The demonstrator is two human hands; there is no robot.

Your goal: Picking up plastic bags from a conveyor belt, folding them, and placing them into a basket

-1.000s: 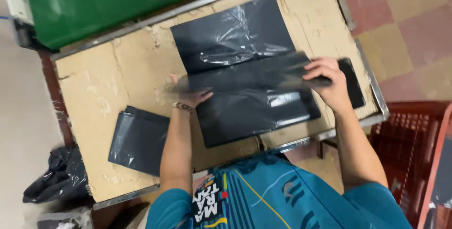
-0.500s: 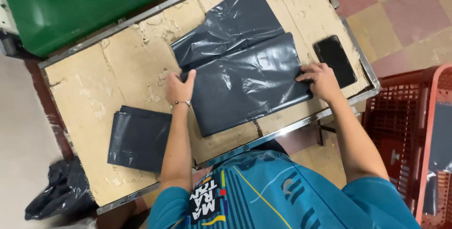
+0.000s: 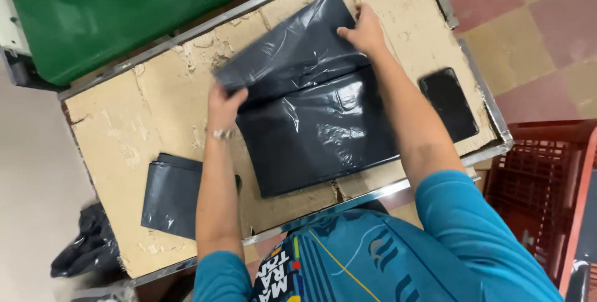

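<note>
A dark grey plastic bag (image 3: 311, 122) lies on a cardboard-covered table (image 3: 124, 128), its near part folded flat and its far part stretched away from me. My left hand (image 3: 224, 106) pinches the bag's left edge at the fold line. My right hand (image 3: 362, 32) grips the far right corner of the bag's upper flap. A folded dark bag (image 3: 171, 193) rests at the table's front left, beside my left forearm.
A black phone (image 3: 449, 104) lies at the table's right edge. A green bin (image 3: 124, 10) stands behind the table. A red plastic crate (image 3: 535, 196) sits on the tiled floor at right. A crumpled black bag (image 3: 87, 249) lies on the floor at left.
Both hands have left the folded part's lower edges and moved up the bag. My right hand reached far to the upper flap's corner; my left went to the fold line.
</note>
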